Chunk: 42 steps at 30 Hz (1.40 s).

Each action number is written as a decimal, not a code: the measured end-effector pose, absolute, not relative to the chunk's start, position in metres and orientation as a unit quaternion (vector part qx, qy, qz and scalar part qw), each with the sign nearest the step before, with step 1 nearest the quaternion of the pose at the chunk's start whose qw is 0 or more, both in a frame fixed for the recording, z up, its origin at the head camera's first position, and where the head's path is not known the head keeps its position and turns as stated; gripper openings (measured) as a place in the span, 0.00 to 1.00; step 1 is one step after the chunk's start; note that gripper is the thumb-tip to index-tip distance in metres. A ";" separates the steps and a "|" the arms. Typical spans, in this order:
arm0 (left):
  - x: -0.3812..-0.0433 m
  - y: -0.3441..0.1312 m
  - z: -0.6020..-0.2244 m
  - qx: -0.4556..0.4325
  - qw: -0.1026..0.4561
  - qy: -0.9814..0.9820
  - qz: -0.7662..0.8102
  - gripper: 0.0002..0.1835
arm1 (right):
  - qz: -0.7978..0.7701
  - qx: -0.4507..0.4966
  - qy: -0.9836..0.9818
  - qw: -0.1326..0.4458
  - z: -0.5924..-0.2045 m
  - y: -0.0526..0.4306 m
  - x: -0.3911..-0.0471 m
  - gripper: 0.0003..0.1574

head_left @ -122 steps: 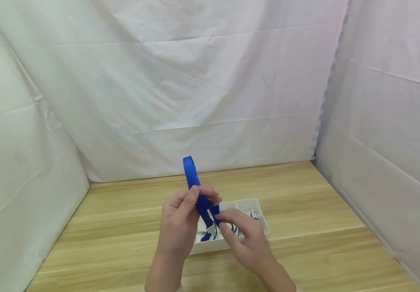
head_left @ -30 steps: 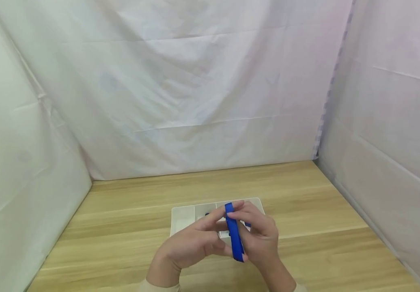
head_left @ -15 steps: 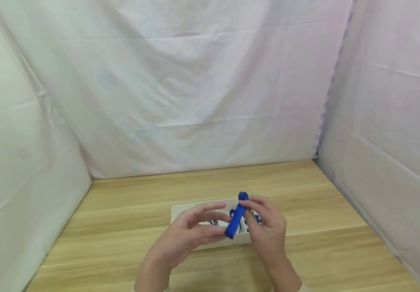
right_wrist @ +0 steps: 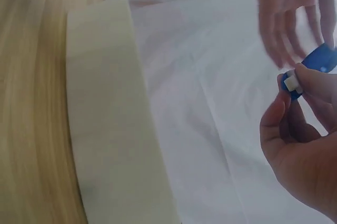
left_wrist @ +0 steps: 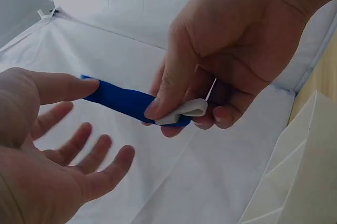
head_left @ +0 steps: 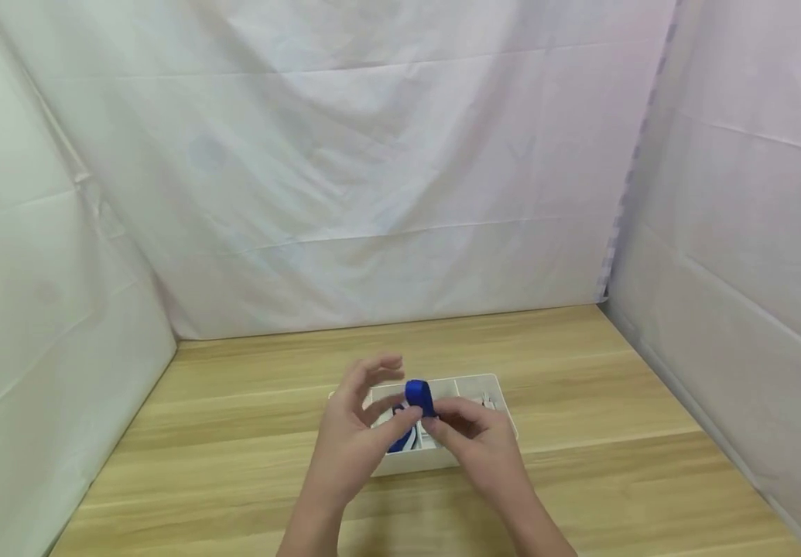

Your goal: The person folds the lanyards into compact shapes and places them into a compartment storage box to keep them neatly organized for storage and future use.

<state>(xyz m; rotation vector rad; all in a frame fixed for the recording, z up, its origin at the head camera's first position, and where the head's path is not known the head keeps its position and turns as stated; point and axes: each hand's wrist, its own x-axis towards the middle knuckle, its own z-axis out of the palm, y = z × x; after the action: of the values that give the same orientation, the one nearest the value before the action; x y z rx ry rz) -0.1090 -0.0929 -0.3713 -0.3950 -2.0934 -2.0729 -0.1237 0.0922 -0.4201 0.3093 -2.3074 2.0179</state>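
A blue flat lanyard strap (head_left: 419,394), folded into a narrow bundle, is held above the white divided tray (head_left: 417,463). My right hand (head_left: 484,445) pinches its lower end between thumb and fingers. A small white piece (left_wrist: 181,111) sticks out by that thumb in the left wrist view. At the strap's other end, the thumb of my left hand (head_left: 354,433) touches the blue band, while the other fingers are spread apart in the left wrist view. The right wrist view shows the pinched end with a white tip (right_wrist: 291,83).
The tray stands on the wooden table (head_left: 233,433) beneath both hands. Blue and white items (head_left: 403,441) lie in it, partly covered by the hands, and a white-ended piece (head_left: 487,402) sits in the right compartment. A white curtain (head_left: 372,193) hangs behind the table.
The strap was a long hanging loop and is now folded short. In the last half second it moved left and turned more upright, and the left fingers rose and spread.
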 end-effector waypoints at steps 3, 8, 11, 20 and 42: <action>-0.112 -0.090 -0.372 -0.076 0.041 -0.704 -0.705 0.24 | 0.676 0.086 -0.732 -0.010 -0.413 0.092 -0.121 0.11; -0.117 -0.091 -0.372 -0.046 0.003 -0.695 -0.718 0.17 | 0.674 0.098 -0.731 -0.040 -0.409 0.096 -0.118 0.13; -0.119 -0.093 -0.373 -0.062 -0.017 -0.679 -0.731 0.16 | 0.668 0.109 -0.734 -0.056 -0.407 0.099 -0.117 0.13; -0.125 -0.094 -0.376 -0.118 -0.034 -0.617 -0.777 0.10 | 0.677 0.130 -0.720 -0.080 -0.403 0.100 -0.115 0.21; -0.136 -0.090 -0.382 -0.003 0.017 -0.602 -0.798 0.13 | 0.581 0.377 -0.691 0.209 -0.430 0.091 -0.118 0.17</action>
<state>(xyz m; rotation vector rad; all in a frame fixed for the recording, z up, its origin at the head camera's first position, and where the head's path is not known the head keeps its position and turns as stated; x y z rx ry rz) -0.1363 -0.0902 -0.3822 -0.0097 -1.8716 -2.4802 -0.1178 0.0909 -0.4303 1.0492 -1.9215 1.6158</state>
